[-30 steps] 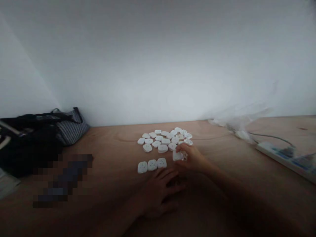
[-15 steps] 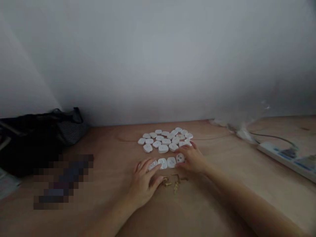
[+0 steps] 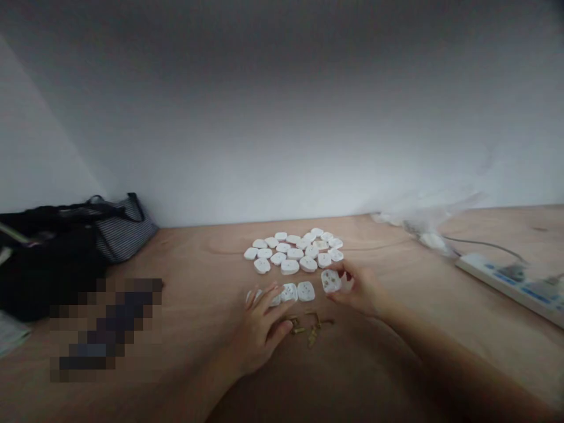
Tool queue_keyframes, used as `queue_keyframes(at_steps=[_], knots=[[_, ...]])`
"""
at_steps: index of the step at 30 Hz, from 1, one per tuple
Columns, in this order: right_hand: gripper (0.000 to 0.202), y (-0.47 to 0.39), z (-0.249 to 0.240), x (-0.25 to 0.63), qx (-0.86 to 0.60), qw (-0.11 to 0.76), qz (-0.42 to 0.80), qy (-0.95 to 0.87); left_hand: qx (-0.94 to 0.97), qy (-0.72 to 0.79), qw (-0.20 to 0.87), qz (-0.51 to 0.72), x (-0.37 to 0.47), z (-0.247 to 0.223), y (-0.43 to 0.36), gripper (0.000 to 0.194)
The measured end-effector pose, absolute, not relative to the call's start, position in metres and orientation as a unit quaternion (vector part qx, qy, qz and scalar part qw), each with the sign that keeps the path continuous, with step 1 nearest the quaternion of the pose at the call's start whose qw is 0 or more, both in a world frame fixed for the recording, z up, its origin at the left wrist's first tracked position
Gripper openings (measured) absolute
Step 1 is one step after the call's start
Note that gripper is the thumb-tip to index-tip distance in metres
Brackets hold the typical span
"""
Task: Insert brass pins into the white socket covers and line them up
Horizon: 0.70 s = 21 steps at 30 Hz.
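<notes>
My right hand (image 3: 359, 289) grips a white rounded-square plastic socket housing (image 3: 331, 281) by its right side, thumb below and fingers above. Brass-coloured parts show inside that housing. A short row of similar white housings (image 3: 305, 291) lies to its left, with a gap between. Over the row's left end rests my left hand (image 3: 264, 323), fingers spread and partly covering the housings there. Small brass pieces (image 3: 314, 332) lie loose on the table just right of my left thumb.
Behind the row, many more white housings (image 3: 289, 267) lie in a cluster on the wooden table (image 3: 198, 329). A black bag (image 3: 53, 252) and a blurred-out dark object (image 3: 110, 329) are at left. A power strip (image 3: 506, 285) and clear plastic bag (image 3: 427, 229) are at right.
My right hand has shifted right with its housing, opening a gap beside the row. My left hand stays about where it was, its fingers moved slightly, and more of the row's left end shows.
</notes>
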State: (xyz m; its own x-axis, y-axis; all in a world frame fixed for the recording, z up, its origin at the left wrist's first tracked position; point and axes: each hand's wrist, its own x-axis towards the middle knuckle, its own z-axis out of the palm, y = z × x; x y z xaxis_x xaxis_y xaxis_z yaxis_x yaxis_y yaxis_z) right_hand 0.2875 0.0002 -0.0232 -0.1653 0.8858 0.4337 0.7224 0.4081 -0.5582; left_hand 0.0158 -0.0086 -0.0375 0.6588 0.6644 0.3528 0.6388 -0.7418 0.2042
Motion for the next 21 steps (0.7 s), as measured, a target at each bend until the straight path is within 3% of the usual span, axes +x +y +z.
queue_keyframes(at_steps=[6,13,19,21], knots=[[0.044,-0.033,-0.034,0.294,-0.481,0.349,0.171,-0.786,0.97,0.189,0.07,0.136,0.04,-0.022,-0.02,0.038],[0.052,-0.037,-0.031,0.293,-0.441,0.279,0.116,-0.845,0.963,0.212,0.059,0.157,0.035,-0.025,-0.016,0.022],[0.065,-0.037,-0.04,0.287,-0.418,0.3,0.231,-0.826,0.949,0.208,0.075,0.223,0.028,-0.028,-0.015,0.022],[0.06,-0.038,-0.041,0.284,-0.422,0.316,0.256,-0.811,0.945,0.204,0.088,0.24,0.029,-0.028,-0.015,0.023]])
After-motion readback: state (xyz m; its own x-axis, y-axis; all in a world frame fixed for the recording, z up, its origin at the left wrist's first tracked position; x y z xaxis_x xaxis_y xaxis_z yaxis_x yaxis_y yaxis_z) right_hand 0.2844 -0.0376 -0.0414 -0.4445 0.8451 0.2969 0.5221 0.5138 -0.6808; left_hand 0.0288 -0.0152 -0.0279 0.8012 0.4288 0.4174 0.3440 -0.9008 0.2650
